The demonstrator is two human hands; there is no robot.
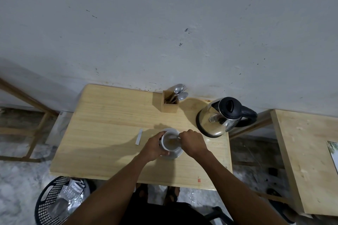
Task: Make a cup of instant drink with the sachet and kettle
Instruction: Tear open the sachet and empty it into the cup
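A white cup (171, 142) stands on a white saucer (176, 154) toward the near right of the wooden tabletop (109, 124), holding a pale brown drink; the left hand (154, 147) wraps around the cup's left side, fingers curled against its wall; the right hand (192, 142) is closed in a narrow pinch on the handle of a spoon (175, 139) whose bowl dips into the drink. Just left of the cup lies a small white strip (139, 137), flat on the wood, apart from the saucer; whether it is part of the sachet cannot be told. The kettle (222, 116), shiny with a black lid and handle, sits on its base at the far right edge, near the cup but not touching it. A wooden holder (170, 101) with spoons and a fork stands at the far side against the wall (164, 23). On the floor to the near left, a black basket (54, 201) holds crumpled silvery packets (72, 191).
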